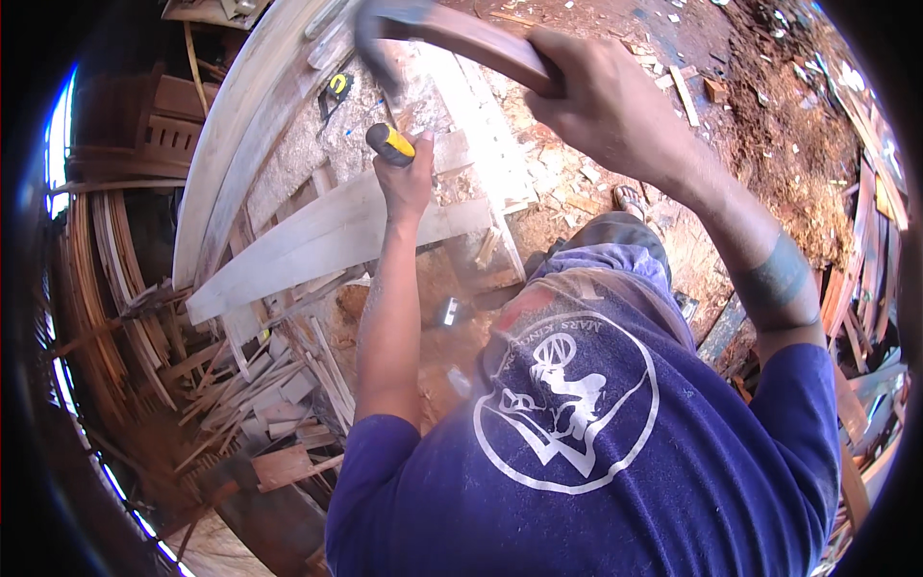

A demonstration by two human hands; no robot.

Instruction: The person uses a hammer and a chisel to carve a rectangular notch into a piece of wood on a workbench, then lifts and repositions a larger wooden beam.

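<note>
My left hand (409, 185) is closed around a black and yellow tool handle (396, 146), which looks like a chisel's. Its blade is hidden below the fist, over a pale wooden plank (317, 240). In my raised right hand (615, 111) is a hammer (481, 43) with a brown wooden handle. The hammer's dark head, blurred by motion, hangs above and just left of the yellow handle, apart from it. I cannot tell whether the blade touches the wood.
Long curved boards (226, 144) stand at the left, with a black and yellow tape measure (337, 87) beside them. A heap of offcuts (279, 394) lies at lower left. Wood chips (577, 183) and sawdust (798, 163) cover the ground. More timber (870, 260) lines the right.
</note>
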